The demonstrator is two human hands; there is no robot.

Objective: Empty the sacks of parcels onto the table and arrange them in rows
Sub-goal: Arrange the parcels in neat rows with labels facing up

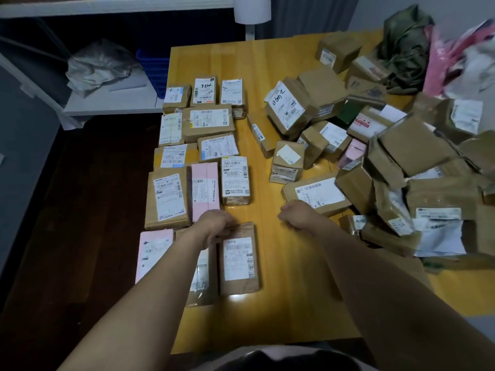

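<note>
Rowed parcels point(209, 117), jumbled heap point(415, 148), left hand point(214, 226) holding brown parcel point(238, 279)

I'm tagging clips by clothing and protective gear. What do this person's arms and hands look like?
The left arm and right arm are bare as far up as the view shows: no sleeves or cuffs. The left hand and right hand wear no gloves, and I see no watch, bracelet or ring, though their undersides are hidden.
</note>
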